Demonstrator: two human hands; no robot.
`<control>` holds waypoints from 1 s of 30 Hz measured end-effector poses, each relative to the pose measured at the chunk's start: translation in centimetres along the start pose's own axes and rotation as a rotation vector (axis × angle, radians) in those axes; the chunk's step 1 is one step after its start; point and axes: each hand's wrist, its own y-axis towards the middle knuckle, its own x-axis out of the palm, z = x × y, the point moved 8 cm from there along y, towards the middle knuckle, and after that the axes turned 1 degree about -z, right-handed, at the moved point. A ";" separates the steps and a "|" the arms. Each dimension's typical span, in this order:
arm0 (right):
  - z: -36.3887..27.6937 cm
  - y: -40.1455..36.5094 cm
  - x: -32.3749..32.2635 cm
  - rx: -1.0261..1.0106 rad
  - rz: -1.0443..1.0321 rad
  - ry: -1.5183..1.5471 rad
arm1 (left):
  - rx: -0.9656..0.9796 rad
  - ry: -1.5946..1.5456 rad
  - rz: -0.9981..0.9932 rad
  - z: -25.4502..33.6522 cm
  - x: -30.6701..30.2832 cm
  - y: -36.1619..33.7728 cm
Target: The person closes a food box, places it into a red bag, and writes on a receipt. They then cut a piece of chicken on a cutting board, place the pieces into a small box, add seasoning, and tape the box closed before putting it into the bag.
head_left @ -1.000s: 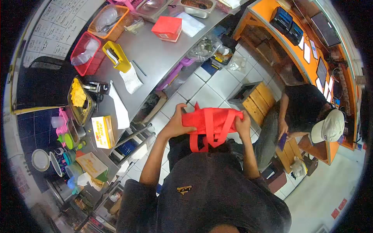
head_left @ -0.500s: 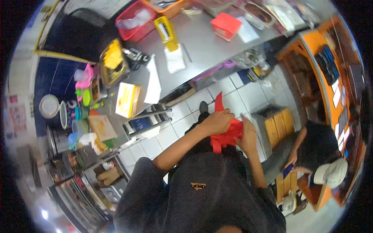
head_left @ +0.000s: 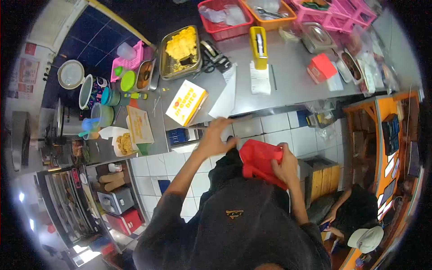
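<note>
Just nearer than the yellow box point(head_left: 186, 102) at the steel counter's point(head_left: 294, 87) near edge, the left hand point(head_left: 215, 135) is spread wide and holds nothing, while to its right the bunched red bag point(head_left: 255, 163) sits close to the chest, gripped by the right hand's point(head_left: 284, 167) curled fingers.

Red bag point(head_left: 258, 163) — matt cloth; counter point(head_left: 292, 76) — smooth brushed metal.

Stainless steel counter point(head_left: 288, 67): metal tray of yellow food point(head_left: 181, 51), yellow-and-white cardboard box point(head_left: 186, 102), tall yellow plastic holder point(head_left: 258, 41), small red box point(head_left: 321, 68). Red plastic basket point(head_left: 225, 18) at back. Seated person in white cap point(head_left: 368, 238) lower right.
</note>
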 end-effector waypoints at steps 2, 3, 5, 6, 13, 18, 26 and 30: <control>-1.9 2.3 3.5 -0.064 -0.030 0.027 | 0.137 -0.067 -0.140 2.1 -0.1 -2.0; -3.1 3.4 5.1 -0.122 -0.053 0.068 | 0.131 -0.080 -0.127 1.5 -0.2 -2.6; -5.8 5.4 7.9 -0.108 -0.137 0.165 | 0.172 -0.086 -0.127 0.3 0.1 -3.8; -6.6 6.2 10.0 -0.109 -0.216 0.252 | 0.185 -0.078 -0.099 -2.1 1.6 -4.7; -11.4 7.8 18.4 -0.224 -0.442 0.311 | -0.079 -0.259 0.082 -10.0 -1.0 -8.6; -13.0 10.3 19.0 -0.324 -0.285 0.026 | -0.044 0.225 0.365 -12.4 -10.4 -4.6; -16.7 15.9 19.1 -0.299 -0.272 -0.141 | -0.152 0.521 0.055 -16.7 -7.3 0.0; -13.6 18.7 23.0 -0.198 -0.336 0.169 | -0.119 0.539 0.133 -16.6 -7.2 0.2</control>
